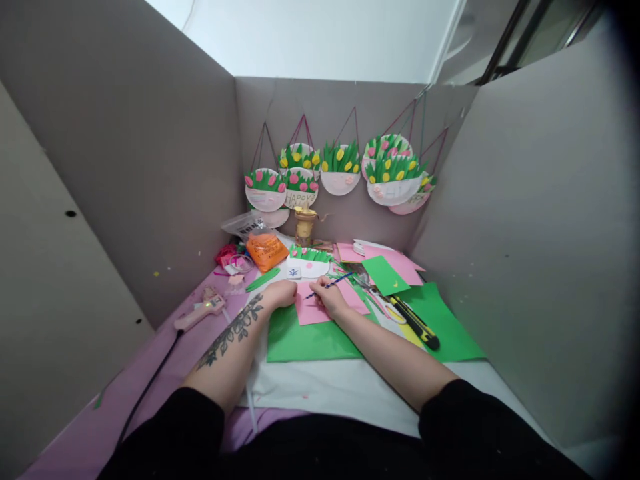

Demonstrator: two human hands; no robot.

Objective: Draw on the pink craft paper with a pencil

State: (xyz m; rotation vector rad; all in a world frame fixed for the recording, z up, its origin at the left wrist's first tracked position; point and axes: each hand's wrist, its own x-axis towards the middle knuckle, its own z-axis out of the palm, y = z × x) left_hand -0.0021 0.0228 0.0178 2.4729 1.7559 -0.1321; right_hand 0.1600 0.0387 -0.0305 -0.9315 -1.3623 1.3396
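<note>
Right hand [327,295]: closed around a blue pencil [341,279], which slants point-down to the left over the pink paper [311,315]; whether the point touches, I cannot tell.
Left hand [283,293]: curled into a fist at the left edge of the pink paper; whether its fingers pinch the edge cannot be told.
Pink paper: lying flat below both hands, on top of a large green sheet [310,343].
Green sheet: spread over a white cover [320,380], with a purple tablecloth [100,427] showing at the left.
Just beyond the hands: a small white tile [293,273] with a blue mark, beside a decorated paper plate [315,269] with green leaves and pink flowers.
Right of the hands: scissors [395,312] and a yellow-and-black cutter [415,323], with a small green card [385,275] near them and pink sheets [400,263] behind it.
Left of the hands: green strips [263,280], an orange packet [267,252], and a pink glue gun [200,313] with a black cord.
Back wall [330,100]: flower-filled plates [340,183] hang from strings, one reading "HAPPY"; a brown cup [305,229] stands below them.
</note>
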